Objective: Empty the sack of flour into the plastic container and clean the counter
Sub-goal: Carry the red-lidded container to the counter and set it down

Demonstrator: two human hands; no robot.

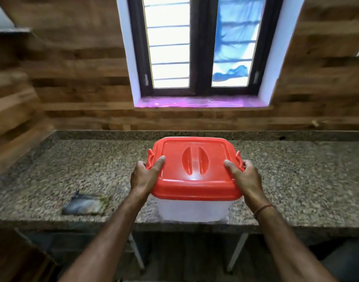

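While the left hand (147,177) and right hand (244,176) grip the red lid (192,159) by its sides, thumbs on top, fingers curled round the edges, lid on plastic container (191,209), container at counter (296,180) front edge, flat dark packet (84,204) apart to its left

Daylight pours through the window (197,45), blown out white. Straight below it, a small glare spot sits on the red lid (194,169). The walls (72,78) either side of the window bow and smear with blur; far below, under the counter (296,180), it's dim.
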